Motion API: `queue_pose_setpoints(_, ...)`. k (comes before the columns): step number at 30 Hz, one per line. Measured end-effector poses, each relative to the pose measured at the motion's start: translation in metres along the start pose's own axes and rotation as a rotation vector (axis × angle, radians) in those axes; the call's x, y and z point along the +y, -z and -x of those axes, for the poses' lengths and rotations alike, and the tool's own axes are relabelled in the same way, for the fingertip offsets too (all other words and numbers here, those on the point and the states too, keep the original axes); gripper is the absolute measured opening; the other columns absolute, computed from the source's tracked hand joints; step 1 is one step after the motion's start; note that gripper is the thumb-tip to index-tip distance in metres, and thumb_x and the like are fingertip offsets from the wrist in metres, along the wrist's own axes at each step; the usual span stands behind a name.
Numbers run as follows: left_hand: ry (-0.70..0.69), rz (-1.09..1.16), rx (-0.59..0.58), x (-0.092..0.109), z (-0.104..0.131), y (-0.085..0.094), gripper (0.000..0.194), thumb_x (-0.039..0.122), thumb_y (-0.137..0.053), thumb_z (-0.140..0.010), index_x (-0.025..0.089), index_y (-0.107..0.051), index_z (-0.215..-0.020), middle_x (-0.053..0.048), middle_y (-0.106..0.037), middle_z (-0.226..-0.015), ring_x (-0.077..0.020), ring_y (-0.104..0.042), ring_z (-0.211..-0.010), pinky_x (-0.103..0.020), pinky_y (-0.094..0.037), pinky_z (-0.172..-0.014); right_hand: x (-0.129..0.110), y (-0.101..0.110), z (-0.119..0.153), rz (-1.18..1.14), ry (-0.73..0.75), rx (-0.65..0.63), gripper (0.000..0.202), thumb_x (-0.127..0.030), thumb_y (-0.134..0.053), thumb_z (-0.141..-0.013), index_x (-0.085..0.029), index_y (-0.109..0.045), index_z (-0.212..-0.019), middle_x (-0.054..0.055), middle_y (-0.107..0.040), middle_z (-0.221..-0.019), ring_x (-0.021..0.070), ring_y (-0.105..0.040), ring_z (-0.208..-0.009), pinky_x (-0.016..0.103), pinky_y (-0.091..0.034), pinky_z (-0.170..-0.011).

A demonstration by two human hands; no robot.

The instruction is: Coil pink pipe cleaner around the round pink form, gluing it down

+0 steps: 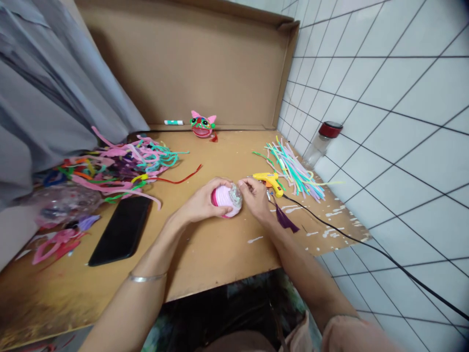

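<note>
Wooden tabletop [220, 254] – white tiled wall [395, 122] beside

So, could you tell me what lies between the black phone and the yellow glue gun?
In the head view, both hands, left hand and right hand, hold a pink wound ball there.

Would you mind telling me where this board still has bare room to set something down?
Bare board lies between the cat figure and both hands. More lies near the front edge, right of the phone. Crowded: the pipe-cleaner heap at left, glue gun and straight pipe cleaners at right.
</note>
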State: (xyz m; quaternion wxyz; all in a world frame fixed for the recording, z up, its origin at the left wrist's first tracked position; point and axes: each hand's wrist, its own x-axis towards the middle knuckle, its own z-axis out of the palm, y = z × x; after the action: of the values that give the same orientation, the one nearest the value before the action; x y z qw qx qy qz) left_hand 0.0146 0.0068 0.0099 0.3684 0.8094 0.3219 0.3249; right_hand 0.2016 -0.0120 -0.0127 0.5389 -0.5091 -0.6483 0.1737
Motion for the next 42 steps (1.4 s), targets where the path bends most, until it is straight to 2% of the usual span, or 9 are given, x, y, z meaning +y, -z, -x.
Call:
queue_pose_setpoints(6,0.027,0.005,0.004,-0.003,0.0,0.001,0.054,0.035,-0.074,-0.062,0.019,-0.054,-0.11,-0.01,-0.059,-0.126,-0.0282,-0.058,-0.116,-0.046,-0.044,-0.106,0.002,0.003,0.005,0.262,0.142,-0.046,0.024,-0.031,-0.045,-0.092,-0.02,-0.063,-0.082,0.003,-0.063,-0.078,0.0162,-0.057,-0.074,0.028,-0.043,-0.072)
queue_pose_setpoints(10,0.048,0.032,-0.008,-0.007,-0.001,0.0,0.056,0.036,-0.074,-0.061,0.019,-0.053,-0.11,-0.011,-0.058,-0.129,-0.0289,-0.059,-0.115,-0.046,-0.045,-0.104,0.003,0.013,-0.015,0.39,0.172,-0.008,0.021,-0.027,-0.047,-0.091,-0.019,-0.066,-0.087,0.004,-0.065,-0.084,0.0166,-0.059,-0.078,0.028,-0.045,-0.075)
queue_pose_setpoints(14,0.046,0.058,-0.021,-0.008,-0.002,-0.001,0.057,0.038,-0.074,-0.06,0.019,-0.053,-0.11,-0.011,-0.058,-0.129,-0.0288,-0.059,-0.113,-0.046,-0.046,-0.102,0.002,0.035,-0.067,0.475,-0.01,0.11,0.022,-0.026,-0.047,-0.088,-0.019,-0.068,-0.09,0.003,-0.068,-0.085,0.016,-0.061,-0.078,0.028,-0.047,-0.078)
queue_pose_setpoints(16,0.044,0.058,-0.015,-0.006,-0.002,-0.001,0.057,0.038,-0.073,-0.06,0.019,-0.053,-0.11,-0.011,-0.058,-0.128,-0.0282,-0.059,-0.112,-0.045,-0.046,-0.102,0.004,0.05,-0.093,0.565,-0.185,0.12,0.026,-0.025,-0.046,-0.088,-0.019,-0.07,-0.096,0.002,-0.071,-0.09,0.0159,-0.063,-0.084,0.028,-0.048,-0.082)
queue_pose_setpoints(20,0.036,0.013,-0.008,-0.001,-0.001,0.0,0.056,0.037,-0.072,-0.061,0.018,-0.054,-0.111,-0.009,-0.06,-0.123,-0.027,-0.06,-0.108,-0.044,-0.048,-0.099,0.018,0.089,-0.12,0.693,-0.314,0.109,0.028,-0.021,-0.046,-0.088,-0.016,-0.071,-0.099,0.008,-0.073,-0.097,0.0199,-0.066,-0.095,0.03,-0.048,-0.086)
queue_pose_setpoints(25,-0.014,-0.054,0.003,0.004,-0.001,-0.001,0.052,0.037,-0.072,-0.061,0.02,-0.057,-0.108,-0.008,-0.061,-0.121,-0.0269,-0.06,-0.109,-0.043,-0.047,-0.1,0.052,0.136,-0.117,0.865,-0.465,0.045,0.024,-0.016,-0.048,-0.093,-0.015,-0.069,-0.105,0.012,-0.072,-0.111,0.022,-0.063,-0.111,0.032,-0.046,-0.096)
queue_pose_setpoints(29,-0.003,-0.078,0.012,0.009,0.0,-0.001,0.051,0.035,-0.072,-0.06,0.019,-0.058,-0.107,-0.008,-0.062,-0.119,-0.0277,-0.061,-0.108,-0.043,-0.048,-0.1,0.082,0.157,-0.104,0.957,-0.598,-0.028,0.029,-0.038,-0.06,-0.093,-0.014,-0.064,-0.111,0.007,-0.067,-0.115,0.0201,-0.064,-0.105,0.043,-0.052,-0.094)
queue_pose_setpoints(37,0.022,-0.096,0.015,0.013,-0.002,-0.004,0.051,0.034,-0.07,-0.062,0.02,-0.056,-0.109,-0.008,-0.061,-0.118,-0.0267,-0.061,-0.105,-0.042,-0.049,-0.098,0.113,0.157,-0.091,1.054,-0.659,-0.105,0.027,-0.032,-0.059,-0.094,-0.015,-0.063,-0.114,0.009,-0.062,-0.125,0.0229,-0.06,-0.116,0.047,-0.049,-0.1)
queue_pose_setpoints(42,0.046,-0.125,0.045,0.016,-0.001,-0.008,0.051,0.033,-0.07,-0.062,0.02,-0.056,-0.109,-0.007,-0.061,-0.115,-0.0266,-0.06,-0.105,-0.043,-0.047,-0.1,0.115,0.151,-0.095,1.073,-0.681,-0.065,0.029,-0.015,-0.054,-0.089,-0.01,-0.065,-0.116,0.023,-0.058,-0.13,0.03,-0.057,-0.122,0.043,-0.047,-0.1)
